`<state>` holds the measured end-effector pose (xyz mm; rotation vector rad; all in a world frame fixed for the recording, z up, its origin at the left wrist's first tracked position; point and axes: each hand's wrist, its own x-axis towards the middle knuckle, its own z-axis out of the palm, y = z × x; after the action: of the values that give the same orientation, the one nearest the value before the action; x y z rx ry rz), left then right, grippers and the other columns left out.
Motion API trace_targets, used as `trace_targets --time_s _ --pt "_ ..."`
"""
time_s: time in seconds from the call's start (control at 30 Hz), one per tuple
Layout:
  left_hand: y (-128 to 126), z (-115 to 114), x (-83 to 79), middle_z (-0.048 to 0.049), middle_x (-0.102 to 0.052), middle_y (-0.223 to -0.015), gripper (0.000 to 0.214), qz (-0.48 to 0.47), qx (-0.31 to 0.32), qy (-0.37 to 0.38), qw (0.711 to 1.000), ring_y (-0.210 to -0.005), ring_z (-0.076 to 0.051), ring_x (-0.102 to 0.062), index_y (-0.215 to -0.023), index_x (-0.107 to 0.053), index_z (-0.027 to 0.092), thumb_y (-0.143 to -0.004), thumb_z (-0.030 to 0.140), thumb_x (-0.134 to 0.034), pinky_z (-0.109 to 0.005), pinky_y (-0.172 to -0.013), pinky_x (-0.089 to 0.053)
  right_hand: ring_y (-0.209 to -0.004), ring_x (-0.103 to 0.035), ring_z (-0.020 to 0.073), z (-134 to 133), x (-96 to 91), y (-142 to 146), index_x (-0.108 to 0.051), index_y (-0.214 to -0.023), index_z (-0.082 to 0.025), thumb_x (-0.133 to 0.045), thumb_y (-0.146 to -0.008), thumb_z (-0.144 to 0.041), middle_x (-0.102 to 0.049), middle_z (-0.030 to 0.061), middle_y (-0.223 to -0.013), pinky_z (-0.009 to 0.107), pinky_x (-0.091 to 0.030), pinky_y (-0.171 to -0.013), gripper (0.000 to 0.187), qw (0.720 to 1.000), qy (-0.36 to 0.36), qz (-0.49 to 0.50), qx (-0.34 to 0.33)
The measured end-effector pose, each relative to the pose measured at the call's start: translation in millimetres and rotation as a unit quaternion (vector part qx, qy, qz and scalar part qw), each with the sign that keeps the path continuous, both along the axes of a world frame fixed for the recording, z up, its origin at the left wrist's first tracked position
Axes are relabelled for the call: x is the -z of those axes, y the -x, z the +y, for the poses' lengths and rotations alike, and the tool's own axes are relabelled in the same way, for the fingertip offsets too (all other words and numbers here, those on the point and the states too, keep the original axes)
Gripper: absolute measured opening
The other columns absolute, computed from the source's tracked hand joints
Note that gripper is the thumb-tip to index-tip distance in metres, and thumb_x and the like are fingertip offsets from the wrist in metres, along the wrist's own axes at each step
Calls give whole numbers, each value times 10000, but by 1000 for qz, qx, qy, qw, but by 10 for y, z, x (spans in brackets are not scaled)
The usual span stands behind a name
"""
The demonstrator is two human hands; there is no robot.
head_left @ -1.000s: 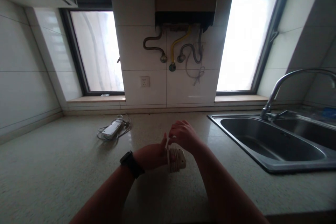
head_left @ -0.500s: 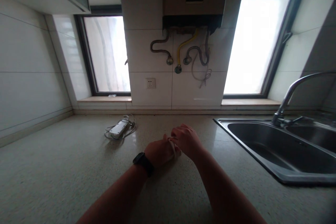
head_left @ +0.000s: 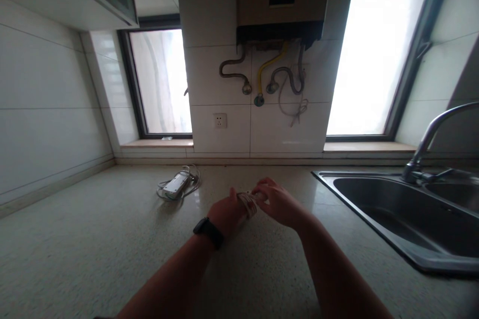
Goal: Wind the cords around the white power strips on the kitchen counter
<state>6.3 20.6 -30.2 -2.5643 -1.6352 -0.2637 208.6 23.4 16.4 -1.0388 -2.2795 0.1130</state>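
Observation:
My left hand [head_left: 229, 213], with a black watch [head_left: 208, 232] on the wrist, is closed around a small white object wrapped in white cord [head_left: 250, 203], held just above the speckled countertop [head_left: 93, 239]. My right hand [head_left: 279, 203] meets it from the right, its fingers curled and pinching the cord at the top of the bundle. Most of the white object is hidden between the two hands.
A white power strip [head_left: 175, 185] with a loose cord lies on the counter to the back left. A steel sink [head_left: 404, 219] with a curved tap [head_left: 430, 134] fills the right side. A wall socket [head_left: 220, 120] and heater hoses [head_left: 262, 79] sit on the tiled back wall between two windows.
The wrapped bundle has been lifted off the counter and drawn in between both hands. The camera view has shifted right and tilted up a little.

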Motion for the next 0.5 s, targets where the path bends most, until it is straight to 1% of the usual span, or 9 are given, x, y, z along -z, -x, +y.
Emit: trace_targets --time_s 0.07,0.13,0.2,0.23,0.3,0.37,0.5 --pt "7 1 5 -222 -575 -1186 472 -25 -10 0 1000 -861 -302 -697 -1295 -486 175 -1022 482 -255 -399 -693 -523 -943 -629 186 -4 -6 20 -701 -1023 -180 -644 -837 -164 -672 81 -1042 310 -456 -866 196 999 29 31 -7" --pt "17 9 17 -231 -577 -1208 469 -57 -22 6 998 -881 -312 -696 -1285 -495 180 -1006 510 -315 -412 -721 -518 -820 -630 164 -17 -18 45 -674 -1048 -172 -683 -813 -198 -688 50 -924 279 -461 -755 236 997 52 65 -7" --pt "28 23 32 -239 -622 -1138 494 -95 -45 22 994 -894 -333 -697 -1298 -475 161 -987 531 -374 -419 -731 -510 -718 -606 144 -33 -25 72 -656 -1040 -165 -728 -777 -240 -685 22 -834 254 -441 -659 283 993 71 95 -7" --pt "33 32 40 -239 -646 -1090 509 -112 -57 30 992 -900 -342 -698 -1309 -456 146 -981 530 -396 -418 -732 -505 -685 -596 138 -41 -24 86 -659 -1008 -163 -742 -763 -256 -681 13 -795 246 -429 -626 276 991 83 104 -7" --pt "41 52 53 -237 -681 -1018 519 -140 -76 42 986 -916 -352 -699 -1325 -416 121 -977 506 -421 -411 -728 -496 -667 -596 137 -54 -14 113 -670 -909 -161 -758 -741 -276 -680 9 -749 239 -414 -598 222 988 110 108 -6" --pt "48 72 65 -238 -696 -1008 488 -150 -86 45 984 -925 -349 -702 -1317 -397 107 -979 458 -425 -402 -722 -492 -671 -606 143 -63 3 137 -673 -842 -159 -787 -709 -301 -688 14 -735 237 -407 -587 225 985 136 106 -5" --pt "64 96 74 -244 -697 -1021 462 -150 -97 45 983 -932 -336 -710 -1333 -356 82 -990 388 -404 -392 -725 -493 -663 -592 137 -60 28 169 -676 -828 -156 -823 -676 -344 -684 9 -731 233 -398 -578 283 983 145 111 -12"
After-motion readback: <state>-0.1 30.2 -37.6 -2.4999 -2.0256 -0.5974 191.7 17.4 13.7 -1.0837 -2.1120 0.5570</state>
